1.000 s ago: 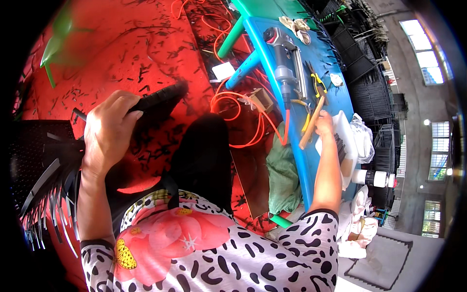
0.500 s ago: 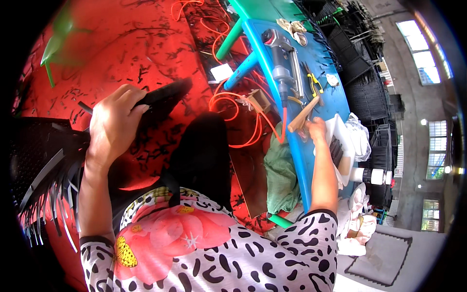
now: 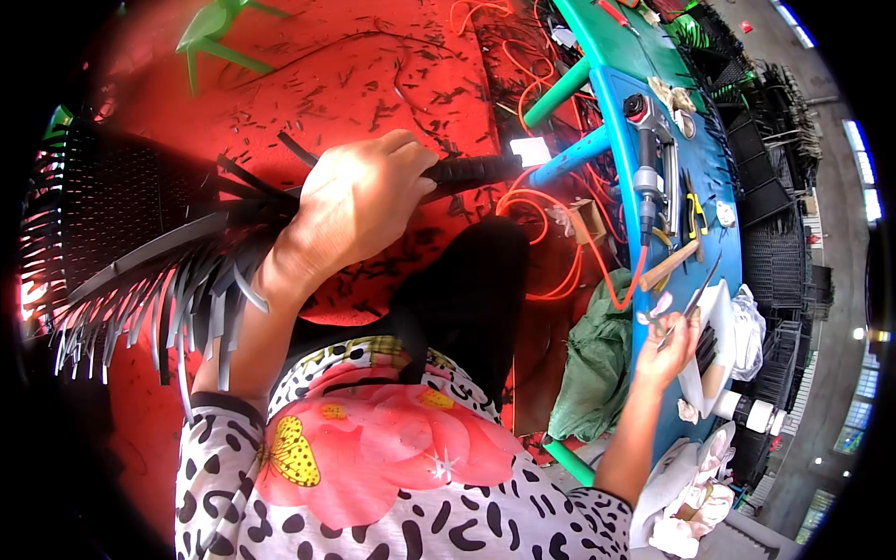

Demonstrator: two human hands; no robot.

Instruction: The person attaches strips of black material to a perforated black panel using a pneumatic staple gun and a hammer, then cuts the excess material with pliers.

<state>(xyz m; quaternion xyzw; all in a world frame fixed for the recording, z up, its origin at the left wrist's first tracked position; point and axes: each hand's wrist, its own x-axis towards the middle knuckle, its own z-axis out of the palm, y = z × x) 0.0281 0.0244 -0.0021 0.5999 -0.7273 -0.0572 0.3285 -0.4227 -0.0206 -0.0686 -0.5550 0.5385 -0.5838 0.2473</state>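
My left hand is closed around a black woven strip-wrapped bar, part of a dark wicker piece whose loose flat strips hang beside my forearm. At the right, over the edge of the blue table, my right hand is closed on scissors with pale pinkish handles. Their dark blade points up and away. Just beyond that hand lies a hammer with a wooden handle. Yellow-handled pliers and a grey power tool with a hose lie farther off.
Orange hose loops over the red floor, which is strewn with black scraps. A green sack hangs by the blue table. Nearby are a white bottle and a plastic bag with dark strips. A green stool stands far left.
My right hand has come back from beside the hammer handle and now has scissors in it. My left hand has moved right with the wicker piece, and the whole view has shifted.
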